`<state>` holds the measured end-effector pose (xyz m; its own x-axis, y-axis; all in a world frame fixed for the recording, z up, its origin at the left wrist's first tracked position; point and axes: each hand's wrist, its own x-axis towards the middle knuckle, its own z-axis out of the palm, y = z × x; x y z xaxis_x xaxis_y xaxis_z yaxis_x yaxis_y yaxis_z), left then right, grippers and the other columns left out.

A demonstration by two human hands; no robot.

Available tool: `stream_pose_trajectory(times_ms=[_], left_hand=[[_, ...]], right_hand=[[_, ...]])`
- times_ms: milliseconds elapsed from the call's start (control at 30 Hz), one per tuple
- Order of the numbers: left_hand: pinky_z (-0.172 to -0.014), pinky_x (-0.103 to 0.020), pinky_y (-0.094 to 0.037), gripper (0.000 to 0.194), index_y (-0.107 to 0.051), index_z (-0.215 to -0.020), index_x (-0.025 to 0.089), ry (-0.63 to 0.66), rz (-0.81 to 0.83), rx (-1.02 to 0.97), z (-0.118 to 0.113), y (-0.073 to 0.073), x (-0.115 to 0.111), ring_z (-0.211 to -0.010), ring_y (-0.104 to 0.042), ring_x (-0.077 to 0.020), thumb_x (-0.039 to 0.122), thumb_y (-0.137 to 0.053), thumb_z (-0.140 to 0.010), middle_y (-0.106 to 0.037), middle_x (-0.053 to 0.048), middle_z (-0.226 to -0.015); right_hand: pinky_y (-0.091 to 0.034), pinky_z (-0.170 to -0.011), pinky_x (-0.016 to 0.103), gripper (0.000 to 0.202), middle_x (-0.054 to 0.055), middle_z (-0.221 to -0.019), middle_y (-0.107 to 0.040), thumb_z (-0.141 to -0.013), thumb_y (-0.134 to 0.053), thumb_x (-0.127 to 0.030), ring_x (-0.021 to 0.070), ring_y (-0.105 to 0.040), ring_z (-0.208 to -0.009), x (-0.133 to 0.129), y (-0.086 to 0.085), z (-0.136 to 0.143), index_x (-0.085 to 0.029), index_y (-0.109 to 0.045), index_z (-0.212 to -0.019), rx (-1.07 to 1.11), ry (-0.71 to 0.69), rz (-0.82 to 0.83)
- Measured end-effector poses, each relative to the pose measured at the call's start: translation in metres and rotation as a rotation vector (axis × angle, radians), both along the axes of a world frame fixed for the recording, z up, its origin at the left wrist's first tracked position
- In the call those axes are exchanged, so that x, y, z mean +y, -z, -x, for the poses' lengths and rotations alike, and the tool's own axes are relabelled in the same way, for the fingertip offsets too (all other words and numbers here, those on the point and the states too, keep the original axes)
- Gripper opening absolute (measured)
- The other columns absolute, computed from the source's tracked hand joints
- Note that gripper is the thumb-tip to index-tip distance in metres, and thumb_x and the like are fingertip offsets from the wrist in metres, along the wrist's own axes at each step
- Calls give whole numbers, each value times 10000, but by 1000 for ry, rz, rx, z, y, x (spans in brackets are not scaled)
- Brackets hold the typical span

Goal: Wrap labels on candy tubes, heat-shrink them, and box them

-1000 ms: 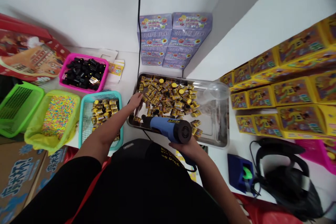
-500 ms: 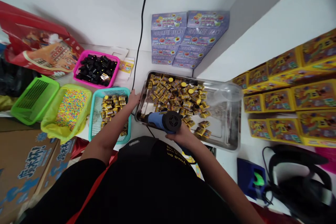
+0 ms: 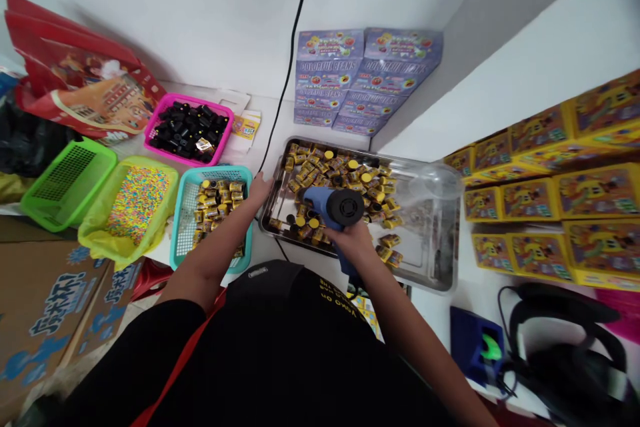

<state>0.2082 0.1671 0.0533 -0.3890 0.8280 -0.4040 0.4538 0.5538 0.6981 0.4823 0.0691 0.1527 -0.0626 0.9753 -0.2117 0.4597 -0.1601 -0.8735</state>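
My right hand [image 3: 354, 240] is wrapped round the handle of a blue heat gun [image 3: 323, 201] with a black round rear end. Its nozzle points left, over the metal tray [image 3: 430, 272]. Many small yellow-wrapped canisters [image 3: 320, 167], some with yellow caps and some showing black ends, lie in the tray's left and middle part. At the tray's left rim, my left hand [image 3: 261, 188] is closed on the edge; its fingertips are partly hidden. Just left of that hand stands a turquoise basket [image 3: 176, 240] holding more such canisters, partly covered by my forearm.
A clear plastic scoop [image 3: 440, 181] lies at the tray's right end. Purple boxes [image 3: 330, 67] stand behind it, yellow boxes [image 3: 530, 203] at right. Leftward are a pink basket [image 3: 149, 121] of black pieces and a yellow-lined basket [image 3: 173, 177] of colourful beads. A black cable [image 3: 295, 33] hangs behind.
The heat gun in my right hand has moved right and slightly away from me, uncovering canisters at the tray's near left corner. My left hand stays at the rim. The view has shifted slightly.
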Motion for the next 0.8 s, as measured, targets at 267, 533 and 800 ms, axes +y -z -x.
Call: stream_pose_trajectory(times_ms=[267,533,800], left_hand=[[-769,-341,-512,734,-339,-1487,78,24,-34,-8,-14,0,13,-861,-693,-257,445,-567,-894,-725,-124,-902],[-869,-350,-486,621,-395,-1450,96,75,-111,44,-34,5,41,-961,-664,-252,366,-543,-910,-713,-136,-1018],[-1100,-428,-327,437,-579,-1294,137,400,-283,319,-59,11,86,-1246,-487,-281,136,-474,-870,-602,-163,-1251]], right_hand=[[-541,-715,398,241,28,-623,-653,-571,-683,-346,261,-640,-695,33,-9,3,-195,-641,-753,125,40,108],[-549,-745,394,280,36,-706,-691,-579,-690,-322,266,-655,-758,31,-1,-5,-183,-669,-820,80,4,43],[-564,-745,463,384,72,-800,-719,-534,-785,-417,302,-673,-770,-8,-14,-54,-199,-669,-828,97,404,84]])
